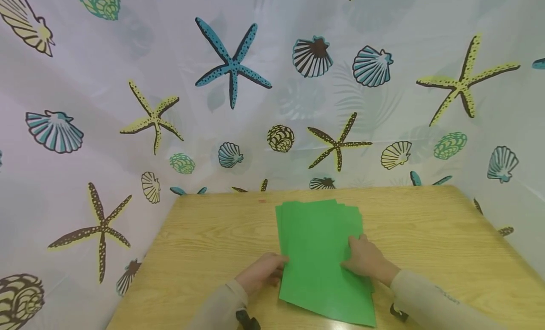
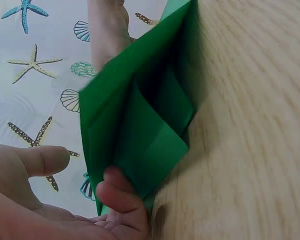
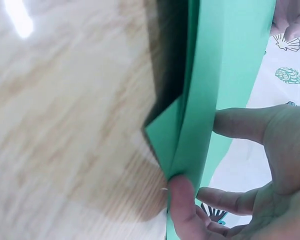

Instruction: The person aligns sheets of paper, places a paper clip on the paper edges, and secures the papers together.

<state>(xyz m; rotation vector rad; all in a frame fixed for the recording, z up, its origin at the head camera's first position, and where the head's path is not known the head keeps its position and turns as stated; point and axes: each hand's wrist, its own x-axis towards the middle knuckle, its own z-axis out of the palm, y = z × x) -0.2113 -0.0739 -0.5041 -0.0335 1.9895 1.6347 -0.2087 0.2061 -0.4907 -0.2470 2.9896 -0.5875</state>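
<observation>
A loose stack of green paper sheets [image 1: 319, 254] lies askew at the middle of the table, its edges fanned out of line. At the stack's left edge is my left hand [image 1: 266, 271]; in the left wrist view its fingers [image 2: 122, 200] curl under the sheets, while the thumb [image 2: 52, 160] stays on the upper side. My right hand [image 1: 366, 259] holds the right edge. The right wrist view shows its thumb [image 3: 240, 122] on the top face and a fingertip [image 3: 182, 192] curled round the edge. Below the top sheet, lower sheets' corners [image 2: 152, 147] hang apart.
The wooden table [image 1: 213, 240] extends to both sides of the sheets. A white curtain [image 1: 255, 98] printed with starfish and shells encloses its back and sides. A small red mark [image 1: 262, 201] shows near the back edge. Dark straps [image 1: 248, 320] sit at both sleeves.
</observation>
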